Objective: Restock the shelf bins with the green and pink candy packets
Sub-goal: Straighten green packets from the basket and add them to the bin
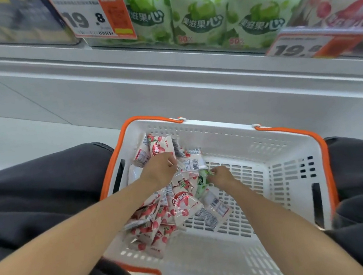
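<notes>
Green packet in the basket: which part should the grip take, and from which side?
Its upper right corner, from the right over the bare basket floor. The green packet lies half tucked under the pink packets on its left, so only that edge is free; the right hand pinches it there.

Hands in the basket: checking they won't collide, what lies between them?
In the head view, candy packets lie between the left hand and the right hand, which pinches a green packet.
</notes>
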`<state>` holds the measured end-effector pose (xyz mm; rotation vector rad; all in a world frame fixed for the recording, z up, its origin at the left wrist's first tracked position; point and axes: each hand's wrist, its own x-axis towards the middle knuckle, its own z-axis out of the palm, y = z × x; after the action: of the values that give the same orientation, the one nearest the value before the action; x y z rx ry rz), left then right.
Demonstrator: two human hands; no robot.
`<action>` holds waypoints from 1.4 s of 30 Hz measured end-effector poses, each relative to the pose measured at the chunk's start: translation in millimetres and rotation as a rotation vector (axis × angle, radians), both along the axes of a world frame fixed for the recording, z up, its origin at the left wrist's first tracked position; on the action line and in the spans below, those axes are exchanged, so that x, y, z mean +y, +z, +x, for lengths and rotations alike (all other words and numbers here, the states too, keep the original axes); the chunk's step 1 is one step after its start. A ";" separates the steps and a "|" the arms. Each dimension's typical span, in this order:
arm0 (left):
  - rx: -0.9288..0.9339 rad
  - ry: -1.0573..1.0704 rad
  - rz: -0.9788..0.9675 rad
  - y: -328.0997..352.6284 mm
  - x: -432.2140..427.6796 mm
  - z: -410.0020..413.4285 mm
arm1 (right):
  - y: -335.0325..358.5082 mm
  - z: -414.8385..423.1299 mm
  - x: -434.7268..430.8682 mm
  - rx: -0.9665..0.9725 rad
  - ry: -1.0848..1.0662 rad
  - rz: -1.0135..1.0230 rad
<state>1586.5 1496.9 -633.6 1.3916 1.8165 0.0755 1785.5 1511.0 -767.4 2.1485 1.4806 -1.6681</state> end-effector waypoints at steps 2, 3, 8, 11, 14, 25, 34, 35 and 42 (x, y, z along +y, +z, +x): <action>0.015 0.001 -0.002 0.9 1.7 1.2 | 2.8 2.6 -2.8 -0.016 -0.012 -0.019; 0.019 -0.001 -0.001 2.6 2.2 2.8 | 4.5 5.4 -4.1 -0.017 -0.029 -0.019; 0.035 -0.044 0.030 16.3 6.5 12.8 | 43.4 33.5 1.0 -0.024 -0.142 -0.050; -0.010 -0.038 -0.014 28.3 10.8 23.1 | 98.8 57.7 12.6 0.180 -0.381 -0.073; -0.200 0.115 -0.122 48.6 14.1 36.5 | 157.3 66.1 18.2 0.505 -0.487 -0.137; -0.003 -0.204 0.455 159.2 51.2 24.7 | 294.4 27.3 37.0 0.417 -0.137 0.508; -0.479 0.061 0.564 210.6 68.9 6.0 | 350.8 -0.3 66.1 0.398 0.056 0.713; -0.577 0.110 0.544 213.1 69.3 5.1 | 352.5 -0.2 67.1 0.451 0.017 0.691; -0.625 0.112 0.613 228.4 81.0 4.6 | 370.8 -2.1 78.9 0.452 -0.039 0.762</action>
<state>1591.1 1577.9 -405.2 1.4369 1.3731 1.0773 1783.4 1589.9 -396.6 2.1664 2.5615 -1.9044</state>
